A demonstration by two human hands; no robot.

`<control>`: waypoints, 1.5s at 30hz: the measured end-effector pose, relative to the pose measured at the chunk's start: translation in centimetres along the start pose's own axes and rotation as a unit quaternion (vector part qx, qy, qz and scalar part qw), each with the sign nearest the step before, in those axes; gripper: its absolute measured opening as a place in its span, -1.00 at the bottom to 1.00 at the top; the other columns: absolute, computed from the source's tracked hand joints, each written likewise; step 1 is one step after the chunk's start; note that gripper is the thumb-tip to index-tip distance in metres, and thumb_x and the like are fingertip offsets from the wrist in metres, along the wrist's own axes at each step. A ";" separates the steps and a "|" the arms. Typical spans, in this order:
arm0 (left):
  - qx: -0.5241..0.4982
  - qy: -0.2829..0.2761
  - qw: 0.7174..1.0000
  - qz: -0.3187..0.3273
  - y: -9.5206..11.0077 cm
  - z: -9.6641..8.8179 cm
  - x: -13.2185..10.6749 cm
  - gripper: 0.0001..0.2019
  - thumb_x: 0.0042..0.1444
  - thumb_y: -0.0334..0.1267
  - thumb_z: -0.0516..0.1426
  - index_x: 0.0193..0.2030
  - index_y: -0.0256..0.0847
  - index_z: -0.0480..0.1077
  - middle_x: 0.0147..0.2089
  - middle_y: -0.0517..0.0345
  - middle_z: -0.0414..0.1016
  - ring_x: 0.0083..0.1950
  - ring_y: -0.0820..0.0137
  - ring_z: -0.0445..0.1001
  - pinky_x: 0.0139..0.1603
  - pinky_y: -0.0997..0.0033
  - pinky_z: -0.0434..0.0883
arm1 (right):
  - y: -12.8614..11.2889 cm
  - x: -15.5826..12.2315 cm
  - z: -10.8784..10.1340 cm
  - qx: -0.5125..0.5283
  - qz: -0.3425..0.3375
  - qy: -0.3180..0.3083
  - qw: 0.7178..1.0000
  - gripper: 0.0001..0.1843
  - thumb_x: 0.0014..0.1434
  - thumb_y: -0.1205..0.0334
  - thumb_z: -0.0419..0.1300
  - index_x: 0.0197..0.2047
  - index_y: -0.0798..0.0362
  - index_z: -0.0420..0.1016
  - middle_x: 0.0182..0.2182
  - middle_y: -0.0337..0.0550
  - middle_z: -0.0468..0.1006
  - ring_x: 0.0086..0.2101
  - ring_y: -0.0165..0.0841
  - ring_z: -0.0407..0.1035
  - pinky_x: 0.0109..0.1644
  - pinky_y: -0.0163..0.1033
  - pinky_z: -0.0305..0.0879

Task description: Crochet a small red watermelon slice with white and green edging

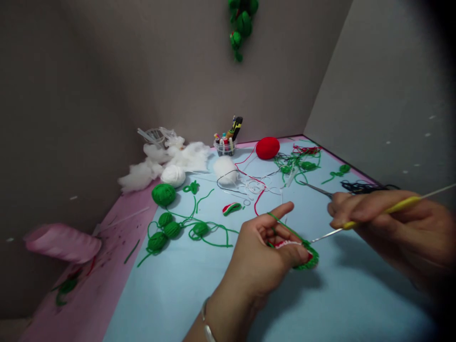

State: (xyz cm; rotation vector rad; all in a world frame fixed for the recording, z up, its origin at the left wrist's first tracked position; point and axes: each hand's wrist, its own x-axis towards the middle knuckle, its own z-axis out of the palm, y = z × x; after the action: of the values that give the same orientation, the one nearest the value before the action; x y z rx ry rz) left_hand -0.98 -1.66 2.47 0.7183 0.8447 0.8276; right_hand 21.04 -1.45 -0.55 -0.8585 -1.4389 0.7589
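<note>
My left hand is closed on a small crochet piece in red and white with a green edge. Its index finger is stretched out, and green yarn runs over it down to the piece. My right hand grips a crochet hook with a yellow handle, its metal tip touching the green edge. Just beyond the right fingers a pointed metal tool shows; its rear end is hidden. A finished-looking red, white and green crochet piece lies beyond my left hand.
Green yarn balls and loose strands lie to the left. White stuffing, a cup of pens and tools and a red yarn ball stand at the back. A pink roll is far left; dark threads lie right.
</note>
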 end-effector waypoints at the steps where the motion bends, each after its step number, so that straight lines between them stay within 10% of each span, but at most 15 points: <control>1: 0.000 0.000 1.000 0.000 0.0 0.0 0.0 -0.30 -0.50 -0.39 0.49 -0.04 -0.36 0.57 -0.43 0.22 0.54 -0.46 0.51 0.41 -0.35 0.46 0.34 | -0.2 0.1 0.2 0.020 0.008 -0.020 1.000 -0.90 0.12 -0.02 0.37 -0.35 -0.25 0.67 -0.55 -0.16 0.64 -0.45 -0.23 0.46 -0.34 -0.04 0.47; 10: -0.014 0.005 1.000 -0.008 -0.5 0.2 0.3 -0.25 -0.54 -0.37 0.51 -0.03 -0.34 0.56 -0.24 0.10 0.62 -0.32 0.44 0.50 -0.24 0.43 0.38 | -0.8 -0.7 3.4 0.073 0.128 -0.009 0.989 -0.80 -0.03 -0.11 0.45 -0.39 -0.22 0.72 -0.45 -0.12 0.73 -0.40 -0.27 0.62 -0.34 -0.28 0.58; 16: -0.045 0.025 0.999 0.001 -0.9 0.6 0.2 -0.09 -0.49 -0.41 0.49 0.17 -0.43 0.42 -0.48 0.26 0.53 -0.40 0.47 0.48 -0.26 0.45 0.38 | -0.4 -1.6 4.1 0.069 0.130 0.030 0.989 -0.84 0.00 -0.03 0.46 -0.33 -0.21 0.73 -0.39 -0.14 0.75 -0.47 -0.37 0.57 -0.35 -0.37 0.54; 25: -0.039 0.089 0.995 0.028 -0.7 0.7 0.4 -0.41 -0.36 -0.53 0.40 -0.04 -0.41 0.54 -0.48 0.28 0.53 -0.46 0.55 0.41 -0.35 0.51 0.34 | -0.2 -0.8 4.6 0.203 0.254 0.028 0.945 -0.79 -0.01 -0.03 0.46 -0.37 -0.10 0.67 -0.66 -0.27 0.48 -0.59 -0.42 0.39 -0.52 -0.34 0.44; 45: -0.092 0.090 0.991 0.042 -1.8 -0.4 1.2 -0.76 -0.28 -0.40 0.46 -0.38 -0.31 0.63 -0.49 0.14 0.57 -0.47 0.54 0.46 -0.32 0.53 0.39 | -0.8 -0.7 3.0 0.026 0.147 0.122 0.981 -0.74 -0.05 -0.08 0.48 -0.37 -0.11 0.72 -0.34 -0.15 0.73 -0.47 -0.49 0.49 -0.37 -0.50 0.46</control>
State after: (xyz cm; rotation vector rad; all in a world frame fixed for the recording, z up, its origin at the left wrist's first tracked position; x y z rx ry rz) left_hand -0.24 -1.43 0.40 0.5251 0.8908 1.0425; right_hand 17.98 -2.34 -0.42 -1.0989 -1.0841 0.8736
